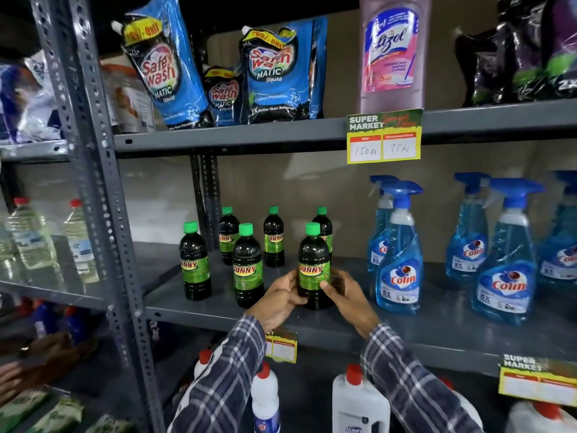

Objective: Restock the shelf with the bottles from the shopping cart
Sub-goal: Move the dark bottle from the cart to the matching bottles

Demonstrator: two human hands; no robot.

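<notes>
A dark Sunny bottle (pixel 313 264) with a green cap and green label stands upright near the front edge of the grey middle shelf (pixel 421 326). My left hand (pixel 276 303) wraps its lower left side and my right hand (pixel 349 296) its lower right side. Several matching Sunny bottles stand on the same shelf: one at the far left (pixel 194 264), one just left of the held bottle (pixel 247 267), and three in a back row (pixel 273 237). The shopping cart is out of view.
Blue Colin spray bottles (pixel 398 257) fill the shelf's right half. Safewash pouches (pixel 271 73) and a pink Lizol bottle (pixel 392 51) sit on the shelf above. White bottles with red caps (pixel 359 401) stand below. Clear bottles (pixel 29 235) occupy the neighbouring rack beyond a grey upright (pixel 103 195).
</notes>
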